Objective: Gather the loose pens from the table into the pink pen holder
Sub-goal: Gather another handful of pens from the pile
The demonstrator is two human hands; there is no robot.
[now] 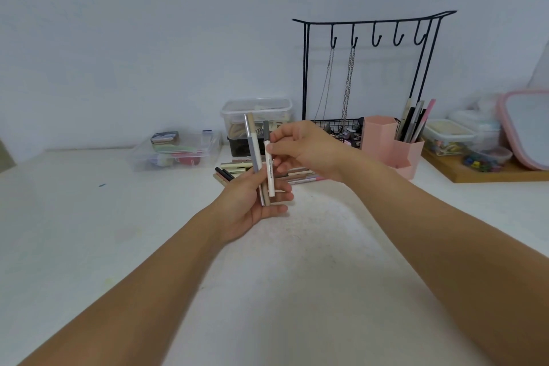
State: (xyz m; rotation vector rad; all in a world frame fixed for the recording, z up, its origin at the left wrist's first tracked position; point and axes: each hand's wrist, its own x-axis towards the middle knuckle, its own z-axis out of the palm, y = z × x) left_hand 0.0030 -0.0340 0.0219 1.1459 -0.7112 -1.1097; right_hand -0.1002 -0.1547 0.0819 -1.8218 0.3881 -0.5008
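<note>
Upright, left of the pink hexagonal plastic pen holder (389, 140), slim pens (255, 157) are bundled in the curled left hand (252, 202); a white grey-capped pen (269, 163) is pinched by the right hand (303, 148), seemingly for adding.

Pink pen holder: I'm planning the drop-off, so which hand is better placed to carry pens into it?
Probably the right hand: it is nearer the pink pen holder and already pinches the white pen. The left hand holds its pens farther away.

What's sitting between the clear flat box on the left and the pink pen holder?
In the head view, a black box bearing a clear tub, with loose pens in front.
</note>
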